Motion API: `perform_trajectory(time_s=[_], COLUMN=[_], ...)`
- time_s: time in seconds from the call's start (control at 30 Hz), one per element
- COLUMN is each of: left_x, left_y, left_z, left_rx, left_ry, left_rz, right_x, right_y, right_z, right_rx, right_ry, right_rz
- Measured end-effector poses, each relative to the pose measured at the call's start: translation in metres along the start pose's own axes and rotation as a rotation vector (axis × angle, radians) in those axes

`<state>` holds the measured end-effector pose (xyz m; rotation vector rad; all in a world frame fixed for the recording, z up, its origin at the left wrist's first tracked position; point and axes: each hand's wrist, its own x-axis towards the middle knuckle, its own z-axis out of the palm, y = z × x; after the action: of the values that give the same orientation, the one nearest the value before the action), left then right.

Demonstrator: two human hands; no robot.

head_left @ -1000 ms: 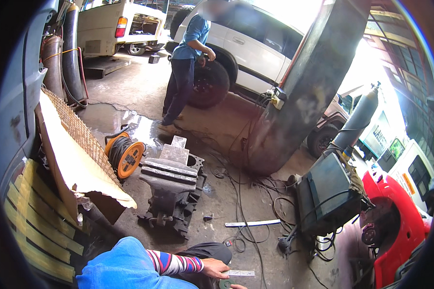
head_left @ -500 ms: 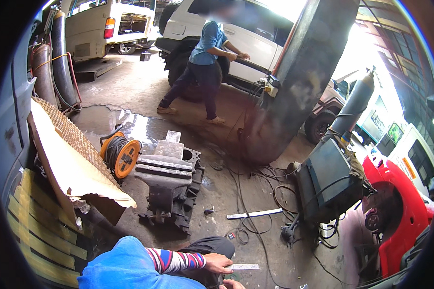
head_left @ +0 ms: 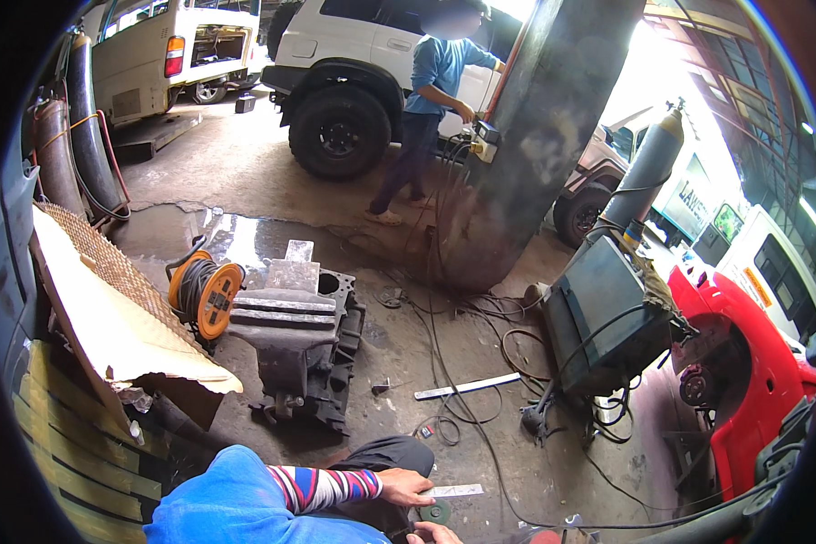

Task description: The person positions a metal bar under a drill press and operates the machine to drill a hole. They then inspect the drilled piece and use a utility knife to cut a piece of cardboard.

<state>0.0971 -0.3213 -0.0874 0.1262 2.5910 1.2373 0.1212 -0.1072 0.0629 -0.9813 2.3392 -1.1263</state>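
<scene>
My left hand, below a striped sleeve, is closed on one end of a short, flat, pale metal strip beside my dark-trousered knee. The far end of the strip sticks out to the right over the floor. Just below it lies a round green disc. At the lower edge my right hand shows only in part; its visible fingers are slightly apart, and I see nothing in them. The rest of that hand is cut off.
A greasy engine block stands ahead, with an orange cable reel to its left. A long metal strip and loose cables lie on the floor. Right are a dark box-shaped machine and red car bodywork. A person stands by the pillar.
The other person has walked right to the pillar and now reaches toward it. The whole view has shifted a little. My left hand keeps its hold on the short strip.
</scene>
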Motion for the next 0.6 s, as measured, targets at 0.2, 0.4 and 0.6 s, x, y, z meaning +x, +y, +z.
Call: perform_trajectory(time_s=[0.2, 0.4, 0.6], left_x=[-0.0034, 0.0012, 0.0044], left_y=[0.0082, 0.008, 0.0051], left_z=[-0.0075, -0.0091, -0.006], left_rx=[-0.018, 0.026, 0.026], left_ry=[-0.02, -0.088, -0.08], left_rz=[-0.025, -0.081, -0.072], right_x=[-0.0004, -0.0023, -0.0065], right_y=[0.0005, 0.0001, 0.0035], right_z=[-0.0017, -0.0028, -0.0061], right_rx=[-0.019, 0.025, 0.038], right_ry=[0.033, 0.076, 0.109], right_rz=[-0.046, -0.065, -0.071])
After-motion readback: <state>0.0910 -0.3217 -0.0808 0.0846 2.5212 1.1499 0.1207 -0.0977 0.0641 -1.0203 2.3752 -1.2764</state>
